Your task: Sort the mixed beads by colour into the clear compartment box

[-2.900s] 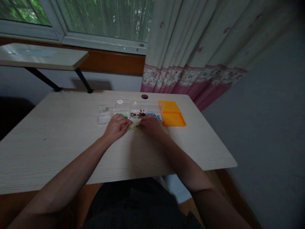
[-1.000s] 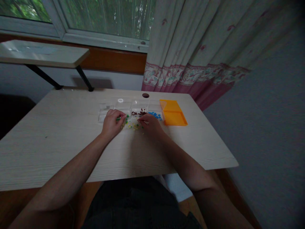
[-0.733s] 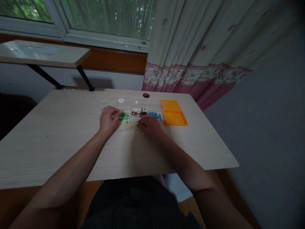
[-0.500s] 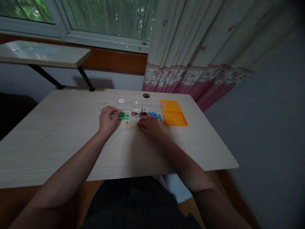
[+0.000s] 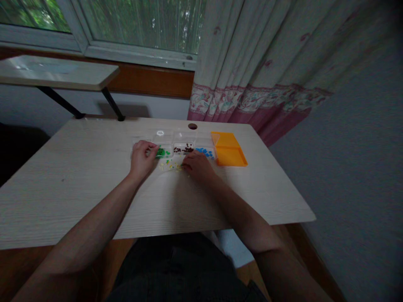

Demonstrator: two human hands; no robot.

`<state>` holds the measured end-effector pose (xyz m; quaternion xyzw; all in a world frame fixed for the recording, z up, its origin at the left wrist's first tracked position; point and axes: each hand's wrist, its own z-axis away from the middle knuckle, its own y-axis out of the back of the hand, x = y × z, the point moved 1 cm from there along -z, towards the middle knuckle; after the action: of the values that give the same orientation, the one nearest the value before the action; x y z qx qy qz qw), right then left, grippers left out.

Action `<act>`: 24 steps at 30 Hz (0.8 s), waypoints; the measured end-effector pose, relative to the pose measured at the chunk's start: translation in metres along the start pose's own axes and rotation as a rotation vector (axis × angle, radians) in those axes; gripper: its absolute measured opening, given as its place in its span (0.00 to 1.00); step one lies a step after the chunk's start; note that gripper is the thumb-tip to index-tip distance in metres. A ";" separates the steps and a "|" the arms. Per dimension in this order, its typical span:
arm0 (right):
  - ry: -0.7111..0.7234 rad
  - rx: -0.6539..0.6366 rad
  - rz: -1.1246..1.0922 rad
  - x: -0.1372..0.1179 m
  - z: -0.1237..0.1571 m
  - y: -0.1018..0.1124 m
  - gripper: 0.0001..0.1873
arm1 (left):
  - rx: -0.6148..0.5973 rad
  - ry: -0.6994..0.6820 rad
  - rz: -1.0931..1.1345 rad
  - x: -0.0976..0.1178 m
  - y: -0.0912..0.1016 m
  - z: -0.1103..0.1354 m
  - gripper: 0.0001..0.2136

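At the far part of the table, my left hand [image 5: 142,158] rests beside the clear box holding small green pieces [image 5: 161,152]. Its thumb and forefinger are pinched together at the edge of that box; anything between them is too small to make out. My right hand [image 5: 199,164] is bent low over loose yellow pieces [image 5: 176,167], fingers drawn together, their tips partly hidden. Small dark brown pieces [image 5: 188,148] lie in the middle clear box, and blue pieces [image 5: 205,152] in the one to the right. A few green bits lie among the yellow ones.
An open orange case [image 5: 232,156] lies right of the clear boxes, whose transparent lids [image 5: 184,136] are folded back. Behind them is a round hole [image 5: 192,126] in the tabletop [image 5: 94,184]. A raised shelf [image 5: 72,73] stands at back left; a curtain [image 5: 252,63] hangs behind.
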<state>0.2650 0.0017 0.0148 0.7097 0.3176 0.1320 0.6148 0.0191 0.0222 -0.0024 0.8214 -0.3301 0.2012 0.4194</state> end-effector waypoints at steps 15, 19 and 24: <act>0.011 0.061 -0.059 0.003 -0.001 -0.003 0.06 | -0.031 -0.009 -0.030 -0.004 -0.001 -0.001 0.08; 0.009 0.101 -0.067 0.006 -0.001 -0.004 0.06 | -0.019 -0.025 -0.022 -0.005 -0.001 0.000 0.07; -0.008 0.145 -0.080 0.008 -0.001 -0.004 0.06 | -0.008 -0.061 -0.025 -0.003 0.000 0.000 0.07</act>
<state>0.2694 0.0076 0.0094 0.7397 0.3521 0.0811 0.5677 0.0171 0.0234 -0.0047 0.8294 -0.3332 0.1696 0.4151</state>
